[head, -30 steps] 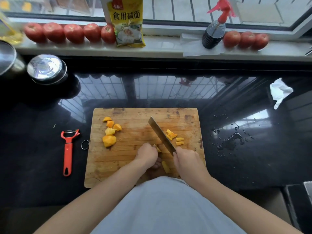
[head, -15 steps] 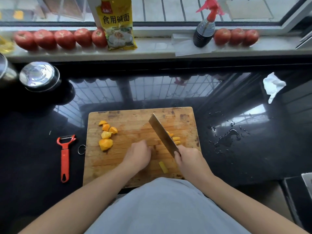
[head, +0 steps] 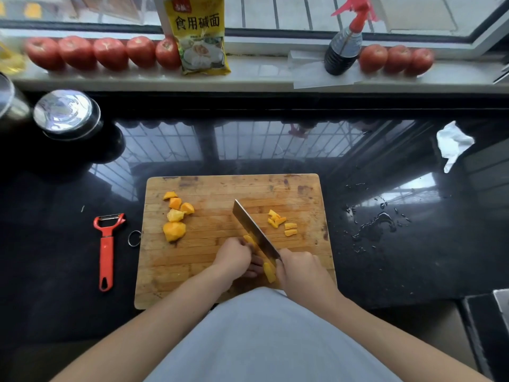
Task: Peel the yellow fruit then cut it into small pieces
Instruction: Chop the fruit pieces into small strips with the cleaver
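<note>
On the cutting board (head: pixel 220 282) our left hand (head: pixel 234 260) pinches a fruit strip (head: pixel 249 239) beside the knife (head: pixel 254 230) our right hand (head: pixel 298 267) grips. Cut pieces (head: pixel 283 223) lie right, chunks (head: pixel 175 213) left. Beyond: peeler (head: pixel 106 249), tissue (head: pixel 453 142), 8 tomatoes (head: pixel 110 52).

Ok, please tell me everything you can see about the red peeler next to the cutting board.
The red peeler lies flat on the black countertop, left of the wooden cutting board and apart from it. It looks like plastic, with a Y-shaped head holding a metal blade at the far end and a straight handle pointing toward the person, ending in a hanging hole. No hand touches it.
</note>
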{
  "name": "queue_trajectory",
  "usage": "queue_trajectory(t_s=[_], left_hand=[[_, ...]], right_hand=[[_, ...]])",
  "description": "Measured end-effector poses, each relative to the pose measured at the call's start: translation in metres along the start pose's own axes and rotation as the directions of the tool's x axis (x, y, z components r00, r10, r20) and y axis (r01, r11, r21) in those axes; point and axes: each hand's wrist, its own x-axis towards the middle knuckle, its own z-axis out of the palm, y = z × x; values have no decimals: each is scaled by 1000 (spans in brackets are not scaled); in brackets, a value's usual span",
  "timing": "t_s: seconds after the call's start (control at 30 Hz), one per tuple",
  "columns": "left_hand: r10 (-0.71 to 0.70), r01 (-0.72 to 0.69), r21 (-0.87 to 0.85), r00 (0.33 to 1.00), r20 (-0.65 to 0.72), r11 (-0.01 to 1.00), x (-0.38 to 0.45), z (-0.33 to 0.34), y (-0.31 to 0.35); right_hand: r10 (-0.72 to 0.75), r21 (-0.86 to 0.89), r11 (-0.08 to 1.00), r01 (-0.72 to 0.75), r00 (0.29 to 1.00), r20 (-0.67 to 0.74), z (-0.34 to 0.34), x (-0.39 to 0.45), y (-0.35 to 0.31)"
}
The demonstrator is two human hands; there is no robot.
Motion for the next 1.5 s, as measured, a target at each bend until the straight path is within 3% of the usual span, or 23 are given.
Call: queue_trajectory(t_s=[0.3,0.43,0.57,0.63,0.73,0.8,0.9,0.97,1.07,1.13,1.17,1.23,1.3,1.33,1.43,1.5], left_hand=[[121,-105,186,990,-74,977,9,-2,-4],[116,-103,172,991,-68,980,10,-2,-5],[97,-90,136,995,-40,987,12,-5,-4],[158,-130,270,984,-87,954,14,-9,-5],[504,-255,676,840,-199,691,17,-23,-11],[678,-406,770,733,-46,492,21,-31,-14],[754,-510,843,619,220,173,24,-41,-12],[755,-481,869,612,238,116,21,-42,-8],[691,-374,903,710,131,213,16,-31,-8],[588,-299,891,807,45,341,15,-20,-8],[514,-290,860,857,38,420,15,-14,-7],[345,-346,699,927,149,627,12,-5,-5],[203,-318,497,940,273,807,7,-4,-4],[181,-296,456,943,278,839,6,-6,-5],[199,-216,443,976,84,870,10,-14,-6],[161,-157,292,987,11,943,12,-15,-5]], right_hand=[[-97,-72,993,93,993,-62,-3,4,7],[-156,-6,988,157,977,-142,-3,1,21],[-174,-20,985,173,976,-131,-2,7,28],[-157,10,987,160,979,-133,-1,10,31],[-121,49,990,131,978,-173,-1,10,34],[-90,65,992,104,978,-186,-3,9,35],[-58,78,994,72,984,-167,-6,8,33],[-46,86,995,60,986,-161,-7,6,32],[-54,93,993,70,984,-171,-4,5,30],[-58,94,993,76,983,-172,0,6,28],[-60,96,992,77,983,-172,1,6,28],[-57,94,993,73,985,-164,4,8,28],[-50,89,994,64,987,-154,8,8,28],[-42,89,994,56,988,-150,9,8,28],[-24,85,996,38,988,-153,10,8,27],[-31,79,996,44,987,-155,7,8,26]])
